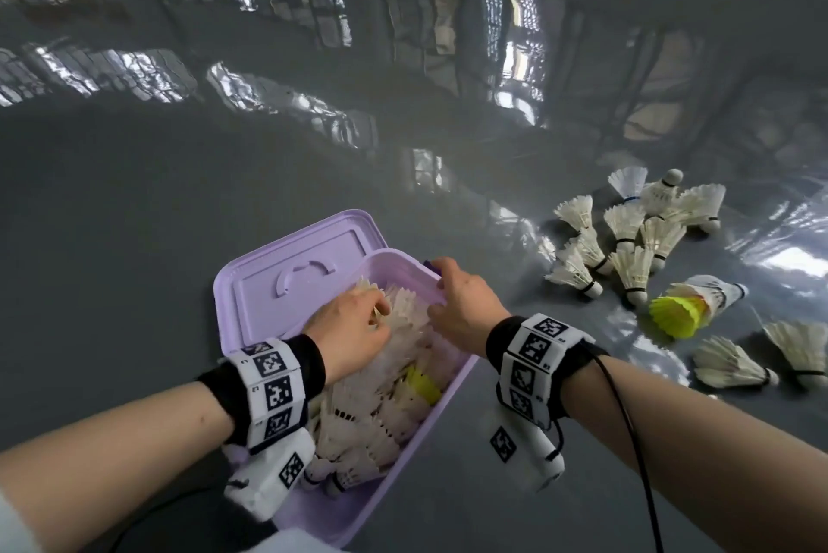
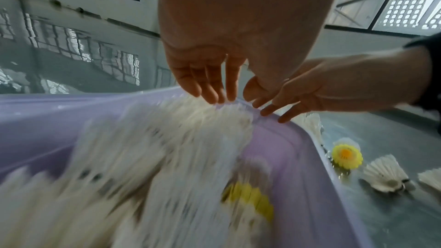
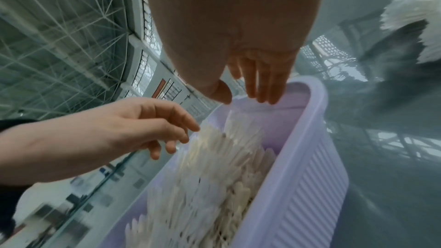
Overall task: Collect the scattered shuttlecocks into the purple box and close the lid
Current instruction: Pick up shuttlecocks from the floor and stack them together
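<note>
The purple box (image 1: pixel 340 516) stands on the floor, its lid (image 1: pixel 286 283) flung open to the left. It is heaped with white shuttlecocks (image 1: pixel 381 400), one yellow (image 1: pixel 423 384) among them. My left hand (image 1: pixel 354 319) hovers over the heap's far end, straight fingers (image 2: pixel 214 91) brushing the feathers (image 2: pixel 143 157) and holding nothing. My right hand (image 1: pixel 457 297) is at the box's far end, extended fingers (image 3: pixel 257 86) touching the rim above the ribbed wall (image 3: pixel 298 195). Several shuttlecocks (image 1: pixel 627 234) lie scattered on the floor to the right.
A yellow shuttlecock (image 1: pixel 676 315) nested in a white one lies right of the box, also visible past the rim (image 2: pixel 346 156). Two more white ones (image 1: pixel 735 364) lie nearer me. The glossy grey floor (image 1: pixel 134 194) reflects windows. A black cable (image 1: pixel 627 418) runs along my right forearm.
</note>
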A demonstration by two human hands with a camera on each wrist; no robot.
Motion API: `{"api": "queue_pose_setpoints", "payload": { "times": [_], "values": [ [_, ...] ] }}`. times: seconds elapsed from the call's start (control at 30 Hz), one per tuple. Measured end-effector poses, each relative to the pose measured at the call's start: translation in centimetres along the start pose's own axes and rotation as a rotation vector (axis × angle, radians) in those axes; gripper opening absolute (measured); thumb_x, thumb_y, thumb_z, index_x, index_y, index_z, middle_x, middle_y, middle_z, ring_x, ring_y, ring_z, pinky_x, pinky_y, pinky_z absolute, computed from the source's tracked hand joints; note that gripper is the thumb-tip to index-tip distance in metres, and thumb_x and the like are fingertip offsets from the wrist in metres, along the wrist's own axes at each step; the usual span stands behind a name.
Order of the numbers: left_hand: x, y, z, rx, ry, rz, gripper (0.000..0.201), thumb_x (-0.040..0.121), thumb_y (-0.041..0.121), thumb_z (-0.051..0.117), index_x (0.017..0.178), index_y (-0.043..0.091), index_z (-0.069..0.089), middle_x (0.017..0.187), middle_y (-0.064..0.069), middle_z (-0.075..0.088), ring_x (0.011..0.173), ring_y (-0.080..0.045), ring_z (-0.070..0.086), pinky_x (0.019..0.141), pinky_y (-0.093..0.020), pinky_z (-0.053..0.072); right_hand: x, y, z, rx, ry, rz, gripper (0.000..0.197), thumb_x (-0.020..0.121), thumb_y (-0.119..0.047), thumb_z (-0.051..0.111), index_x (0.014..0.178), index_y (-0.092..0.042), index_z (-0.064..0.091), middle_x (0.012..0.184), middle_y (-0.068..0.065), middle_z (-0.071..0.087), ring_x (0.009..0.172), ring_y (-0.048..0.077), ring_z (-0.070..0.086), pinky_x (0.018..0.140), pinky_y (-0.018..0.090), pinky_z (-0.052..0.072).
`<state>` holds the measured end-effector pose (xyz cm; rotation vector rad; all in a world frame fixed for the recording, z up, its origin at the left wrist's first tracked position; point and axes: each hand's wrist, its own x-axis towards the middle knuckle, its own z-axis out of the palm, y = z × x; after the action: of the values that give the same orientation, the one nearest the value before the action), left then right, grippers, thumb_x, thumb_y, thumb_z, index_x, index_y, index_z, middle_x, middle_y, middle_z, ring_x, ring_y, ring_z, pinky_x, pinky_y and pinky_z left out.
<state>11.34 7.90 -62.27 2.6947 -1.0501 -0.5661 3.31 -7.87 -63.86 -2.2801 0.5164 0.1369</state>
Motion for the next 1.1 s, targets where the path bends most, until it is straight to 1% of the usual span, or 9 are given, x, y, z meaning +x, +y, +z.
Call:
{"api": "queue_pose_setpoints", "payload": {
  "times": [0.1, 0.2, 0.33, 0.5, 0.67, 0.83, 0.93, 1.03, 1.1],
  "values": [
    [2.7, 3.1, -2.2, -0.026, 0.003, 0.035, 0.015, 0.089, 0.024, 0.052, 0.096, 0.019, 0.064, 0.093, 0.002, 0.064, 0.087, -0.018, 0.057, 0.074, -0.026, 0.043, -0.7, 1.5, -2.6, 0.161, 0.207, 0.018, 0.042, 0.085, -0.009, 0.052, 0.127, -0.01, 0.048, 0.098, 0.004, 0.062, 0.096, 0.024, 0.06, 0.086, 0.036, 0.05],
    [5.7, 7.5, -3.6, -0.057, -0.014, 0.068, 0.016, 0.089, 0.023, 0.055, 0.079, 0.015, 0.066, 0.081, -0.003, 0.066, 0.079, -0.024, 0.06, 0.068, -0.028, 0.045, -2.0, 5.5, -5.7, 0.261, 0.342, 0.143, 0.033, 0.087, -0.01, 0.052, 0.12, -0.011, 0.053, 0.086, 0.0, 0.062, 0.076, 0.016, 0.059, 0.071, 0.028, 0.048],
    [8.4, 13.8, -2.9, -0.093, -0.055, 0.09, 0.024, 0.086, 0.023, 0.057, 0.062, 0.018, 0.059, 0.076, -0.006, 0.068, 0.073, -0.022, 0.06, 0.065, -0.028, 0.048, -4.6, 13.4, -8.8, 0.148, 0.456, 0.335, 0.032, 0.085, -0.012, 0.054, 0.117, -0.012, 0.055, 0.104, 0.01, 0.066, 0.099, 0.028, 0.06, 0.081, 0.03, 0.045],
    [10.3, 18.3, 1.4, -0.016, -0.177, 0.164, 0.011, 0.088, 0.022, 0.055, 0.088, 0.018, 0.065, 0.1, -0.005, 0.07, 0.095, -0.025, 0.065, 0.084, -0.03, 0.051, -8.0, 20.7, -10.3, -0.069, 0.457, 0.496, 0.031, 0.086, -0.018, 0.057, 0.116, -0.014, 0.058, 0.123, 0.014, 0.05, 0.114, 0.033, 0.049, 0.093, 0.033, 0.04],
    [11.9, 20.0, 6.3, 0.099, -0.256, 0.198, 0.03, 0.09, 0.023, 0.056, 0.119, 0.018, 0.064, 0.126, -0.007, 0.06, 0.116, -0.024, 0.056, 0.095, -0.026, 0.042, -10.1, 24.0, -10.2, -0.361, 0.329, 0.388, 0.037, 0.088, -0.022, 0.053, 0.123, -0.028, 0.062, 0.149, 0.013, 0.027, 0.13, 0.036, 0.031, 0.107, 0.037, 0.033],
    [14.2, 21.1, 9.4, -0.341, -0.231, 0.095, 0.028, 0.084, 0.01, 0.065, 0.111, 0.018, 0.066, 0.115, -0.015, 0.058, 0.084, -0.031, 0.063, 0.07, -0.032, 0.053, -10.3, 25.1, -9.8, -0.362, 0.177, 0.464, 0.049, 0.088, -0.019, 0.047, 0.135, -0.032, 0.049, 0.159, 0.015, -0.007, 0.143, 0.037, 0.011, 0.112, 0.044, 0.026],
    [15.0, 22.0, 10.3, -0.526, -0.252, 0.007, 0.032, 0.087, 0.001, 0.061, 0.119, 0.009, 0.06, 0.112, -0.008, 0.047, 0.085, -0.022, 0.057, 0.068, -0.034, 0.054, -9.8, 25.6, -9.4, -0.385, 0.167, 0.502, 0.053, 0.086, -0.022, 0.05, 0.138, -0.022, 0.04, 0.159, 0.016, -0.001, 0.142, 0.037, 0.015, 0.11, 0.045, 0.028],
    [15.4, 22.2, 11.0, -0.647, -0.271, -0.087, 0.042, 0.089, -0.001, 0.059, 0.131, 0.0, 0.051, 0.107, -0.013, 0.056, 0.09, -0.02, 0.058, 0.075, -0.032, 0.053, -9.3, 26.0, -9.0, -0.375, 0.219, 0.545, 0.048, 0.083, -0.023, 0.051, 0.13, -0.013, 0.044, 0.149, 0.014, 0.029, 0.134, 0.034, 0.028, 0.104, 0.043, 0.033],
    [15.5, 22.1, 11.2, -0.626, -0.204, -0.099, 0.034, 0.087, 0.003, 0.061, 0.121, 0.0, 0.059, 0.103, -0.011, 0.062, 0.09, -0.02, 0.061, 0.083, -0.036, 0.055, -9.2, 26.2, -8.7, -0.39, 0.248, 0.546, 0.041, 0.084, -0.024, 0.05, 0.122, -0.009, 0.048, 0.134, 0.011, 0.047, 0.126, 0.032, 0.039, 0.098, 0.041, 0.037]
  ]
}}
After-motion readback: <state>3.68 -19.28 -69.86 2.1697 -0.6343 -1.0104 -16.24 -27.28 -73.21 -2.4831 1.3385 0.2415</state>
